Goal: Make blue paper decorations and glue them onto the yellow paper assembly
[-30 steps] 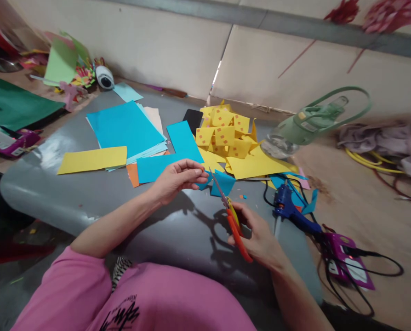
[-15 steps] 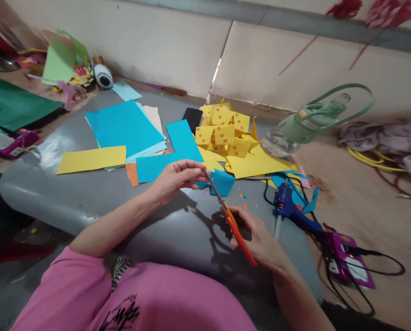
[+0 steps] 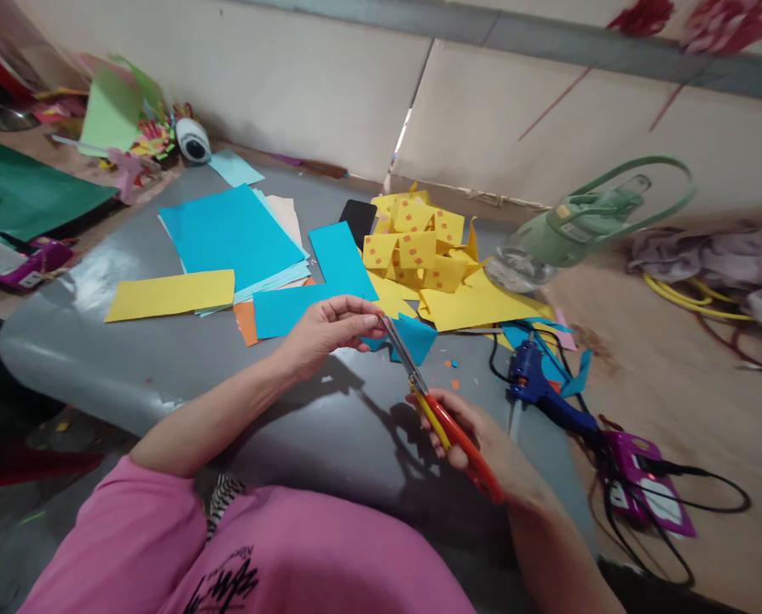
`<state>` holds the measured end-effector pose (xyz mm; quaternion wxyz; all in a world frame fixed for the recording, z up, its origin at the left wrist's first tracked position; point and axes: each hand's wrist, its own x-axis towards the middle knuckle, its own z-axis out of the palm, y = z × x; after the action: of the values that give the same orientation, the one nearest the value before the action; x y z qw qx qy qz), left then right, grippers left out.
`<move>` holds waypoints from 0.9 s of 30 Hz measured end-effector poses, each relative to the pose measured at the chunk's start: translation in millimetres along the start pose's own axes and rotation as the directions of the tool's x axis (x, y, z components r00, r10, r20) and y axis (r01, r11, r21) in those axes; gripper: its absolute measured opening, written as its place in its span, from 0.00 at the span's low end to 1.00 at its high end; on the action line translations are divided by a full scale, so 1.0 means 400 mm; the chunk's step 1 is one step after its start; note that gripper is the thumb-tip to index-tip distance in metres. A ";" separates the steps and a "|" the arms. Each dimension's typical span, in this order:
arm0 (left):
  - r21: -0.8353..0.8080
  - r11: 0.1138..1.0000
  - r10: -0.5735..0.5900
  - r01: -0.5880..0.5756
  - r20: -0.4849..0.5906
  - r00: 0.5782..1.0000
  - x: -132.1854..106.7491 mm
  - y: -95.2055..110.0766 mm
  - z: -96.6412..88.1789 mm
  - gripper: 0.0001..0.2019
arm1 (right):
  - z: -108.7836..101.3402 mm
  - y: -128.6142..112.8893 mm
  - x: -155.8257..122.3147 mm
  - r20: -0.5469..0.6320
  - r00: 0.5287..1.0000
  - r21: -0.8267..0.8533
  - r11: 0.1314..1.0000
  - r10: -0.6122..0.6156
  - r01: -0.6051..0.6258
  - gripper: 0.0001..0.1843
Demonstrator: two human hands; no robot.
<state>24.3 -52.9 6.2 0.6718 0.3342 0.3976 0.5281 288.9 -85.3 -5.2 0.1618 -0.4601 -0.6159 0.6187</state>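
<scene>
My right hand (image 3: 476, 435) is closed round the handles of a pair of scissors (image 3: 448, 419) with red and yellow grips. The metal blades point up and left, and their tips reach the fingertips of my left hand (image 3: 336, 333). Between its thumb and fingers, my left hand pinches a small orange paper piece (image 3: 381, 313), mostly hidden by the fingers. Just beyond the hands lie blue paper strips (image 3: 297, 309) and a folded blue piece (image 3: 416, 339). Tiny orange and blue scraps (image 3: 454, 364) are scattered on the grey table (image 3: 182, 367) right of the blades.
Blue sheets (image 3: 228, 234) and a yellow strip (image 3: 170, 296) lie at left. Yellow dotted paper shapes (image 3: 412, 243) stand beside a dark phone (image 3: 357, 222). A green-topped bottle (image 3: 566, 226) stands at the back right. A blue glue gun (image 3: 540, 388) with cables lies at right.
The scissors' handles have swung down and right and spread apart, and the blades show wider. My left hand has stayed in nearly the same place.
</scene>
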 end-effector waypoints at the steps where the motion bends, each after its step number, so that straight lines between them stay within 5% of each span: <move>1: -0.016 1.000 -0.010 0.010 0.001 1.000 0.001 0.000 0.000 0.13 | 0.000 0.001 0.000 0.000 1.000 0.009 1.000 -0.004 0.004 0.29; 15: -0.042 0.998 -0.051 0.050 -0.015 0.999 0.006 0.001 0.000 0.14 | 0.000 0.000 -0.003 0.029 1.000 0.001 1.000 -0.002 0.002 0.28; 19: -0.033 0.998 -0.053 0.052 -0.023 0.998 0.005 -0.002 -0.002 0.15 | 0.005 -0.006 0.002 -0.025 0.996 -0.164 0.983 -0.087 0.082 0.25; 24: -0.103 0.989 -0.105 0.104 0.003 0.995 0.009 -0.019 -0.001 0.14 | 0.017 0.000 0.025 -0.240 0.883 -0.680 0.719 -0.402 0.143 0.32; 27: -0.162 0.975 -0.158 0.152 -0.024 0.987 0.012 -0.030 0.006 0.11 | 0.025 0.013 0.035 -0.259 0.827 -0.799 0.592 -0.498 0.106 0.35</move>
<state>32.4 -50.8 -3.9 0.7281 0.2374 0.3911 0.5105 275.8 -81.6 -16.9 0.2014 -0.5008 -0.8302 0.1395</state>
